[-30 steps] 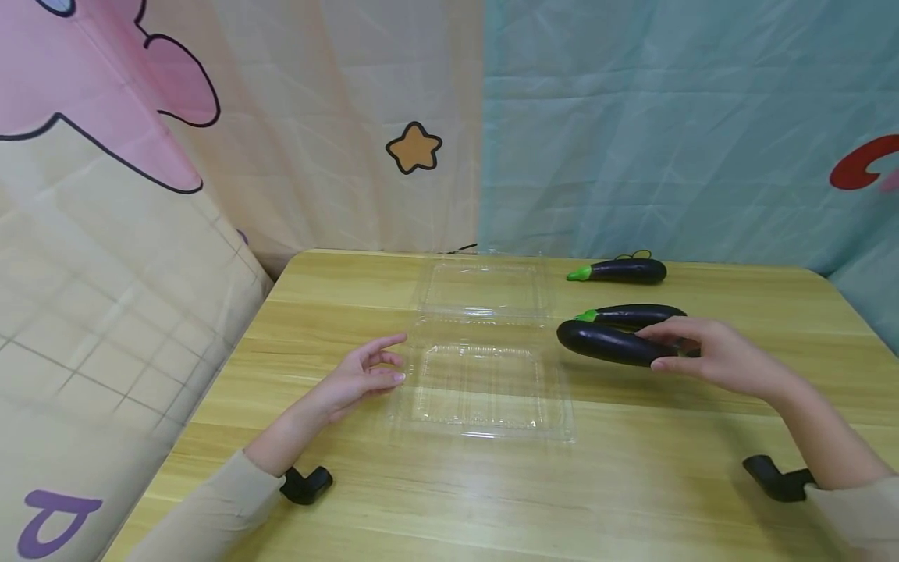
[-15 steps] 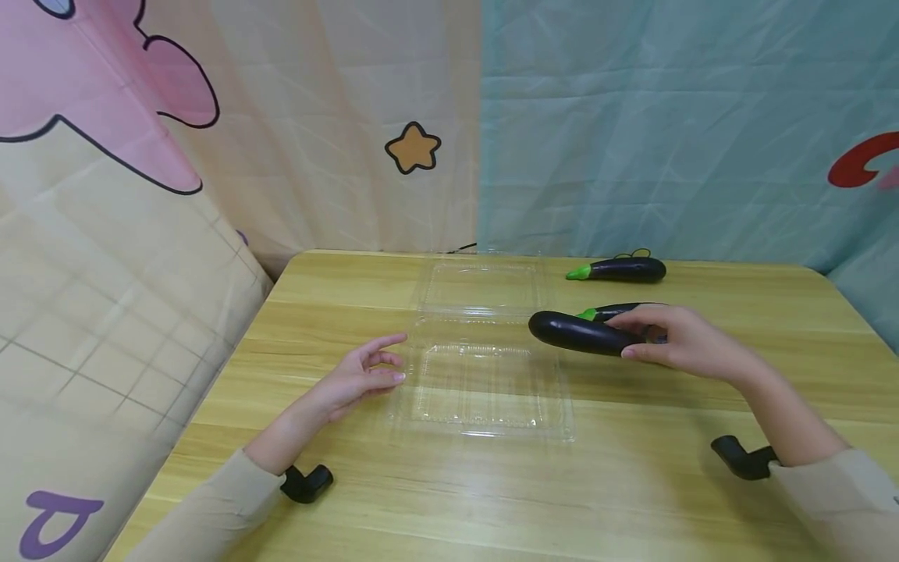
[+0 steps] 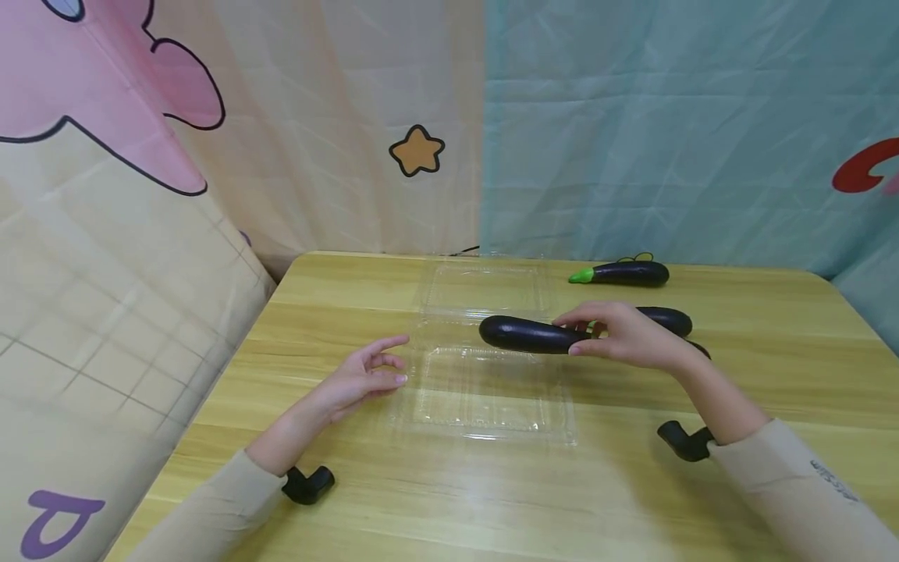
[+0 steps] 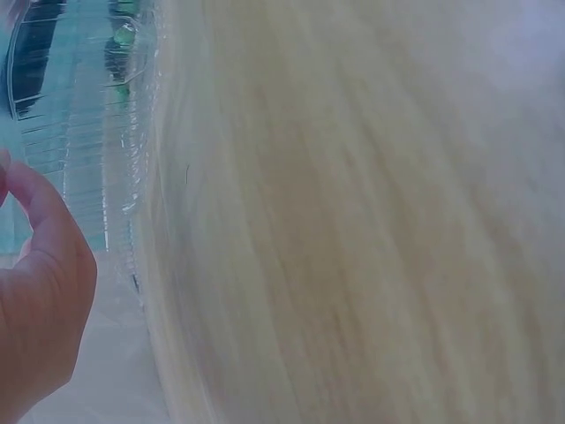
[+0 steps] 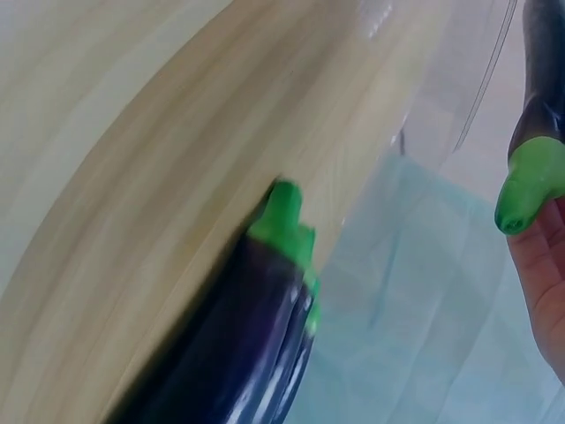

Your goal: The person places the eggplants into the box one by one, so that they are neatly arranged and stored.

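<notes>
My right hand (image 3: 625, 336) pinches an eggplant (image 3: 527, 334) at its green stem end, its dark rounded end pointing left. It hangs over the back part of a clear plastic clamshell box (image 3: 485, 433), which lies with its lid (image 3: 485, 285) folded back. In the right wrist view the held eggplant's green cap (image 5: 532, 181) shows against my fingers. My left hand (image 3: 358, 382) lies at the box's left edge with relaxed, slightly bent fingers and nothing in them. Whether its fingertips touch the rim I cannot tell.
One eggplant (image 3: 630, 273) lies at the table's back edge. Another eggplant (image 3: 667, 320) is partly covered by my right hand, and a dark tip (image 3: 700, 350) shows beside my wrist. A printed curtain (image 3: 604, 140) hangs behind the wooden table (image 3: 449, 507).
My right hand has carried the eggplant leftward, from beside the other eggplants to above the box. My left hand has stayed in place.
</notes>
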### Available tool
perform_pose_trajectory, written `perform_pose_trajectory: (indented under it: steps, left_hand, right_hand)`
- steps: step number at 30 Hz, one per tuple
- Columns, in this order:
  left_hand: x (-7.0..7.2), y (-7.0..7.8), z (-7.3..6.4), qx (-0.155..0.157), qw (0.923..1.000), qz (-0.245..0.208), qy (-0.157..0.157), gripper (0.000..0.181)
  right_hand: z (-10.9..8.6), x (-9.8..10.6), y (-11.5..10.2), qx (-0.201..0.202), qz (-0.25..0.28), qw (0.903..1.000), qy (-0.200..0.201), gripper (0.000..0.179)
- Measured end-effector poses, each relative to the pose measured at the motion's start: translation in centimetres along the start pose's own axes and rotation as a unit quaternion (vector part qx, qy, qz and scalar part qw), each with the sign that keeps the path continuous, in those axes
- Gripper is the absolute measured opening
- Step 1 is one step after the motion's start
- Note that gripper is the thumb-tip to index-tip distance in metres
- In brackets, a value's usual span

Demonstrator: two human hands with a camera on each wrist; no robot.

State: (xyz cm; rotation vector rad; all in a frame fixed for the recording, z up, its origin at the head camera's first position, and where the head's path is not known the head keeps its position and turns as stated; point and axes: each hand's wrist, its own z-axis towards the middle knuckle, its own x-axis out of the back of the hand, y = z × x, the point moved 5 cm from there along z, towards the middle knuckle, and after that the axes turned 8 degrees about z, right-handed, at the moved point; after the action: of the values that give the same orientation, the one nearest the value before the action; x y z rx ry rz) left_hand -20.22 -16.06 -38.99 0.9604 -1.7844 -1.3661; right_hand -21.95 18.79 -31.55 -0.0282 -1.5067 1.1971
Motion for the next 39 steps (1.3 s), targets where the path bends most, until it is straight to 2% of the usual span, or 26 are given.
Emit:
perform_pose_trajectory:
  steps: [9, 14, 20, 26, 30, 39]
  left_hand:
    - [-0.1, 0.1, -0.1, 0.003, 1.0, 0.0, 0.002, 0.07]
    - [-0.2, 0.0, 0.1, 0.002, 1.0, 0.001, 0.001, 0.07]
    - [0.0, -0.1, 0.0, 0.001, 1.0, 0.006, 0.006, 0.07]
    - [0.0, -0.1, 0.1, 0.002, 1.0, 0.006, 0.008, 0.069]
    - [0.0, 0.1, 0.3, 0.001, 0.9999, 0.005, 0.009, 0.068]
    - [-0.1, 0.0, 0.1, 0.005, 1.0, 0.0, 0.008, 0.069]
  right_hand:
    - [3.1, -2.2, -0.8, 0.027, 0.004, 0.9994, -0.02, 0.036]
    - [4.6, -3.4, -1.1, 0.023, -0.009, 0.9992, -0.033, 0.037]
    - [6.1, -4.9, -1.4, 0.046, -0.026, 0.9977, -0.043, 0.039]
    - [6.6, -5.8, -1.1, 0.037, -0.028, 0.9976, -0.051, 0.04]
    - [6.7, -6.2, -0.6, 0.029, -0.019, 0.9985, -0.042, 0.04]
    - [6.6, -7.6, -0.2, 0.023, -0.033, 0.9987, -0.032, 0.036]
